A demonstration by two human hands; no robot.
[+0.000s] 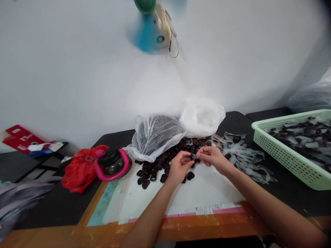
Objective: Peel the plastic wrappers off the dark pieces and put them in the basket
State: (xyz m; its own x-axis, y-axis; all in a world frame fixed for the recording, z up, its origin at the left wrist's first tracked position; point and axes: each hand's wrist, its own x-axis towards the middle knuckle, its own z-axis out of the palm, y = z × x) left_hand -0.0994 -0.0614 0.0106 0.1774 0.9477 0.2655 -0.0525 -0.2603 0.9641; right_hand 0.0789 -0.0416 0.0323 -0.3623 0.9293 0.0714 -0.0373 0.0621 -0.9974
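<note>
In the head view my left hand [178, 166] pinches a small dark, shiny piece [192, 157] between thumb and fingers. Close against it, my right hand [210, 157] has its fingertips closed on a small clear plastic strip [196, 156] that meets the dark piece. Whether the two are joined is too small to tell. Below and behind both hands, a heap of similar dark, glossy, rounded-square pieces [152, 168] spreads over a white sheet [207, 189]. To the right of my right hand lies a loose pile of clear plastic strips [240, 156].
A clear plastic bag [155, 134] and a white bag [203, 117] stand behind the heap. At left are a red bag [81, 168] and a pink-handled dark pot-like thing [113, 165]. A pale green basket [287, 158] at right holds many dark pieces with plastic. A fan [161, 27] blurs above.
</note>
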